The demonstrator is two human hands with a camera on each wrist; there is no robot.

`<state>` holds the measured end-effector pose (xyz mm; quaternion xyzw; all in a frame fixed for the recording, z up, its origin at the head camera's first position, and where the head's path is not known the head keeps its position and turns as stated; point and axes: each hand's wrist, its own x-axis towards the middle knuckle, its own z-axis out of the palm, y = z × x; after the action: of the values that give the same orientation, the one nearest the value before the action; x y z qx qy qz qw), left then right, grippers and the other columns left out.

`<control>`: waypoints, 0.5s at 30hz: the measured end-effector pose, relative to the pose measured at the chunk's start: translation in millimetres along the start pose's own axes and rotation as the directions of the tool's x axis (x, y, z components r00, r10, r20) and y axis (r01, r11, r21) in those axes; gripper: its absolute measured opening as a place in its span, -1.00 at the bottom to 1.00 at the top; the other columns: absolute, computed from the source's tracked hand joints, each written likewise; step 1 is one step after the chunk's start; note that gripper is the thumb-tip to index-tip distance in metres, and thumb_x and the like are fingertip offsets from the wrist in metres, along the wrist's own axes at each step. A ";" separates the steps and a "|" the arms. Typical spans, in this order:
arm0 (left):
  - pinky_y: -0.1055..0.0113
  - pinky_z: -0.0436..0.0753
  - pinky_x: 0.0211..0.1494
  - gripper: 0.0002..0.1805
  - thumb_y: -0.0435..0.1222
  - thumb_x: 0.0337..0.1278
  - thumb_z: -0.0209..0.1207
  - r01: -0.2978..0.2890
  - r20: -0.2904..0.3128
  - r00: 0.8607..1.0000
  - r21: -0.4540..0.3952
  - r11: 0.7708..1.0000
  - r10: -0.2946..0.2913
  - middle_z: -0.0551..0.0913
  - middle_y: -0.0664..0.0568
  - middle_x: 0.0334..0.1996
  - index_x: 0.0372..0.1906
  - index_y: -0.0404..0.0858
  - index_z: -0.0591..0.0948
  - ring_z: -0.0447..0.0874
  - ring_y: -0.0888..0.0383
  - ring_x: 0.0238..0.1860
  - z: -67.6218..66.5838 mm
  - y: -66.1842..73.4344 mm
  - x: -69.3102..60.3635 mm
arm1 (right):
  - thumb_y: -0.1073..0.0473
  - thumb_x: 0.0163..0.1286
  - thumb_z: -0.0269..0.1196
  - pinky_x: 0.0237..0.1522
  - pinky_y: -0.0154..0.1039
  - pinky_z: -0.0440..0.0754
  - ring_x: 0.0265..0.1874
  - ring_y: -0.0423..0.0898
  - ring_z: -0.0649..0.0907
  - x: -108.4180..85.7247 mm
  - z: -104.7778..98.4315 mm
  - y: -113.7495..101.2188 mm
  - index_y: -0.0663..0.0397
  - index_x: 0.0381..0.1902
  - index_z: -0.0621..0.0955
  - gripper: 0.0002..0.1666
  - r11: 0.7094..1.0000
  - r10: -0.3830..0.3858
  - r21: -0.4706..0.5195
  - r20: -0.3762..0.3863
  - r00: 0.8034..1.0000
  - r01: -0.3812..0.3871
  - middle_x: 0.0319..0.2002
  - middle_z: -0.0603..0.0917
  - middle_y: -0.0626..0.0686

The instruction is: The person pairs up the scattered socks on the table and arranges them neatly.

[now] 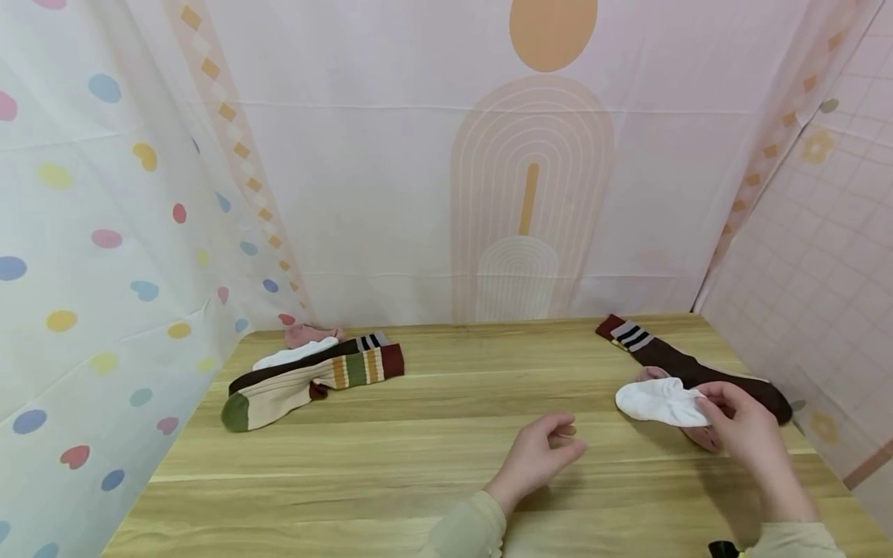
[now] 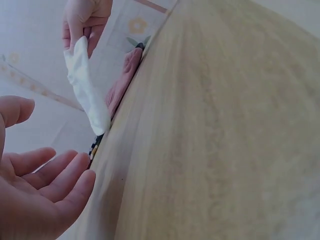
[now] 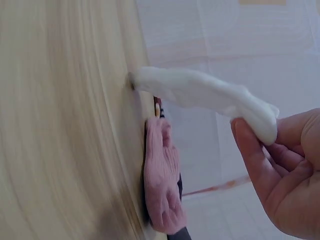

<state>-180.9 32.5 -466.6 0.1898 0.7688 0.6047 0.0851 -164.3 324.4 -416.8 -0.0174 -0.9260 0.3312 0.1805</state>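
A white ankle sock (image 1: 659,401) is pinched at its opening end between the thumb and fingers of my right hand (image 1: 749,430). It hangs above the table, over a pink sock (image 3: 162,185) that lies on the wood. My left hand (image 1: 537,456) hovers over the middle of the table, its fingers loosely bent and holding nothing. In the left wrist view the white sock (image 2: 86,90) dangles beyond my left fingertips, apart from them. Behind the pink sock lies a long dark brown sock (image 1: 687,364) with a striped cuff.
On the table's (image 1: 432,473) left side, several socks lie side by side: a cream sock (image 1: 282,395) with green toe and striped cuff, a dark brown one, a white one (image 1: 296,354) and a pink one (image 1: 307,334). Patterned curtains (image 1: 377,194) hang around the table. A small black object (image 1: 724,549) shows by my right sleeve.
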 end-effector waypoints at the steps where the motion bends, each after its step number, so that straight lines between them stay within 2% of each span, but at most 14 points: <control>1: 0.45 0.59 -0.07 -0.51 -0.24 0.22 0.30 0.016 -0.003 1.000 -0.024 1.000 -0.016 0.69 -0.06 -0.07 0.17 -0.43 0.56 0.67 0.21 -0.12 0.2 -0.6 0.5 | 0.27 0.45 0.21 -0.44 -0.46 0.44 -0.42 -0.48 0.48 0.0 1.3 -1.4 0.36 -0.10 0.60 -0.79 0.999 -0.003 0.042 0.020 1.000 0.002 -0.29 0.70 0.15; 3: 0.40 0.62 -0.11 -0.51 -0.25 0.23 0.29 0.051 -0.007 0.999 -0.089 0.995 -0.052 0.69 -0.04 -0.08 0.18 -0.45 0.55 0.66 0.21 -0.13 0.5 -1.9 1.4 | 0.28 0.46 0.20 -0.45 -0.44 0.51 -0.42 -0.46 0.50 -0.5 4.4 -4.9 0.41 -0.08 0.57 -0.76 0.989 -0.004 0.145 0.067 0.998 -0.006 -0.32 0.68 0.04; 6: 0.29 0.68 -0.13 -0.51 -0.29 0.27 0.25 0.099 -0.004 0.995 -0.206 0.974 -0.102 0.68 -0.04 -0.09 0.20 -0.49 0.51 0.66 0.14 -0.13 1.1 -2.9 2.7 | 0.36 0.44 0.19 -0.47 -0.44 0.57 -0.42 -0.41 0.53 -0.5 11.2 -9.0 0.35 -0.13 0.58 -0.88 0.943 -0.028 0.333 0.110 0.994 -0.011 -0.36 0.65 -0.17; 8: 0.21 0.70 -0.11 -0.47 -0.29 0.30 0.23 0.141 0.012 0.989 -0.302 0.943 -0.145 0.66 -0.08 -0.06 0.24 -0.54 0.45 0.67 0.07 -0.10 1.1 -3.2 3.4 | 0.42 0.43 0.18 -0.49 -0.44 0.56 -0.44 -0.38 0.54 -0.8 15.9 -11.5 0.23 -0.17 0.61 -0.91 0.884 -0.056 0.468 0.127 0.990 -0.010 -0.37 0.63 -0.24; 11: 0.12 0.69 -0.04 -0.41 -0.26 0.34 0.19 0.196 0.040 0.979 -0.422 0.885 -0.198 0.63 -0.13 -0.01 0.27 -0.59 0.36 0.67 -0.04 -0.04 0.7 -3.5 4.3 | 0.50 0.41 0.14 -0.42 -0.48 0.56 -0.40 -0.35 0.57 -0.6 22.8 -14.8 0.03 -0.21 0.65 -0.73 0.769 -0.130 0.639 0.144 0.981 0.008 -0.34 0.65 -0.23; 14: 0.09 0.68 -0.02 -0.45 -0.24 0.36 0.16 0.235 0.077 0.970 -0.520 0.821 -0.229 0.64 -0.16 -0.05 0.24 -0.58 0.38 0.68 -0.04 -0.07 0.1 -4.0 5.2 | 0.53 0.42 0.11 -0.32 -0.47 0.61 -0.33 -0.34 0.62 -0.8 28.9 -19.5 -0.01 -0.19 0.65 -0.66 0.665 -0.193 0.747 0.174 0.966 -0.002 -0.29 0.69 -0.18; 15: 0.07 0.68 -0.03 -0.49 -0.25 0.37 0.15 0.242 0.088 0.969 -0.548 0.801 -0.233 0.65 -0.16 -0.09 0.21 -0.57 0.41 0.68 -0.02 -0.09 0.2 -3.9 5.6 | 0.53 0.43 0.10 -0.31 -0.46 0.62 -0.31 -0.33 0.63 -0.9 30.9 -21.2 -0.02 -0.19 0.65 -0.65 0.644 -0.204 0.765 0.185 0.961 -0.010 -0.29 0.69 -0.16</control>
<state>-186.7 34.1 -469.9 0.0643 0.5771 0.7844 0.2179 -172.3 288.9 -426.1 0.1524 -0.7165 0.6773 0.0684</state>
